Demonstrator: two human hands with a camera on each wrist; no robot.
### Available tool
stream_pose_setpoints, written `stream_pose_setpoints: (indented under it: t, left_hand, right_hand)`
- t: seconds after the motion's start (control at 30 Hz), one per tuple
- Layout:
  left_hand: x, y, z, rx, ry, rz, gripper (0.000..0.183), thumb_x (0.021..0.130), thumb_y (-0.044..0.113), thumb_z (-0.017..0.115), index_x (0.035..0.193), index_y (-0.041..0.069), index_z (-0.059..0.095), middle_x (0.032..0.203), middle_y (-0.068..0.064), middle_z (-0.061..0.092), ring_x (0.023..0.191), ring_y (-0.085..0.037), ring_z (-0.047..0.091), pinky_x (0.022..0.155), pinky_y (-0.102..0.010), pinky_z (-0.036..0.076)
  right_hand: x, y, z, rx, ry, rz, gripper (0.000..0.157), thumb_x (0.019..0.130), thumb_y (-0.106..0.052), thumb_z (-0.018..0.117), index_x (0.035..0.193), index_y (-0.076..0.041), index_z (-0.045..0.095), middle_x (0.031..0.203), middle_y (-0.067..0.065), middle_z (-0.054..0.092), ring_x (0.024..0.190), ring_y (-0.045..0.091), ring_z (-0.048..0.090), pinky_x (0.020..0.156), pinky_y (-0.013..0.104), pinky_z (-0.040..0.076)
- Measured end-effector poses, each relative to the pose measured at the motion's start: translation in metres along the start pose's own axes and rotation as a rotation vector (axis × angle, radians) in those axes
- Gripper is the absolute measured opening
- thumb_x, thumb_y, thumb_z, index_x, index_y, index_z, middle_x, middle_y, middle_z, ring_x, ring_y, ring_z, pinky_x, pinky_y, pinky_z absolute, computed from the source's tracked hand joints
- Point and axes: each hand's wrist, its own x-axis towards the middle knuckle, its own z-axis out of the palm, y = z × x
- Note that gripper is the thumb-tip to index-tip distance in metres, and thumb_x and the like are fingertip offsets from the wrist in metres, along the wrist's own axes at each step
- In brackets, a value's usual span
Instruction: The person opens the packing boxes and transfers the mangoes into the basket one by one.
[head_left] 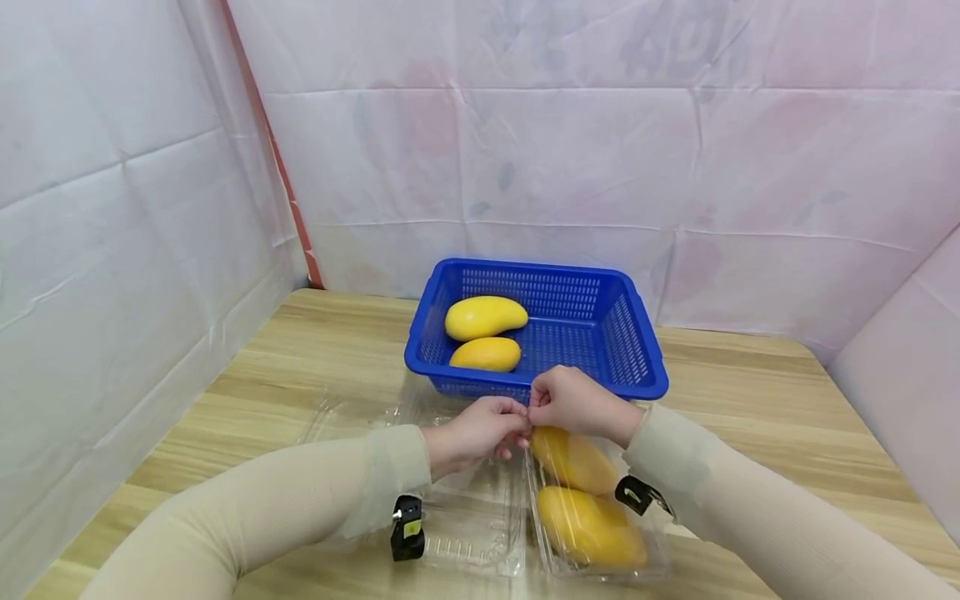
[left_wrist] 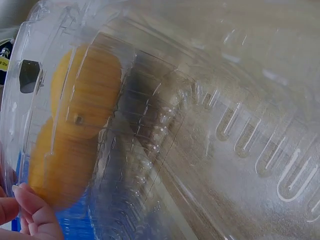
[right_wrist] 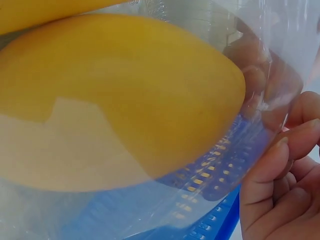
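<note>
A clear plastic clamshell box [head_left: 551,562] holds two yellow mangoes [head_left: 588,527], one behind the other. Both hands meet at its far left corner, beside the blue basket. My left hand [head_left: 483,433] pinches the rim there between thumb and fingers. Close against it, my right hand [head_left: 573,404] pinches the same corner, its fingertips [right_wrist: 280,150] on the clear edge in the right wrist view. The mango [right_wrist: 135,100] nearest that corner shows through the plastic. To the left, under my left forearm, lies another clear plastic box [head_left: 465,546] with ribbed walls.
The blue basket [head_left: 648,383] stands behind the boxes, with two more mangoes [head_left: 486,317] in its left half. A wood-grain table [head_left: 255,400] carries everything, and white sheets [head_left: 570,167] hang along its back and sides.
</note>
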Motion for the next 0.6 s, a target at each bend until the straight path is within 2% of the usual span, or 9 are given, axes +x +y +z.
stream_pose_setpoints:
  t: [0.13,0.6]
  left_hand:
    - [0.0004,0.0023,0.0004,0.005,-0.018,0.015,0.014,0.083,0.008,0.048,0.091,-0.002,0.056,0.072,-0.006,0.056,0.061,-0.011,0.052,0.045,-0.020,0.039]
    - [-0.0063,0.0037,0.0035,-0.042,-0.033,-0.007,0.013,0.084,0.010,0.049,0.090,0.000,0.055,0.073,-0.006,0.055,0.062,-0.012,0.051,0.046,-0.020,0.040]
  right_hand:
    - [-0.0026,0.0012,-0.0036,0.005,0.014,-0.011,0.013,0.071,-0.010,0.061,0.060,-0.012,0.055,0.053,-0.004,0.047,0.049,0.009,0.041,0.047,0.023,0.035]
    - [-0.0095,0.0030,-0.0045,0.033,0.015,-0.037,0.013,0.071,-0.012,0.061,0.059,-0.014,0.055,0.051,-0.008,0.046,0.049,0.006,0.041,0.046,0.021,0.036]
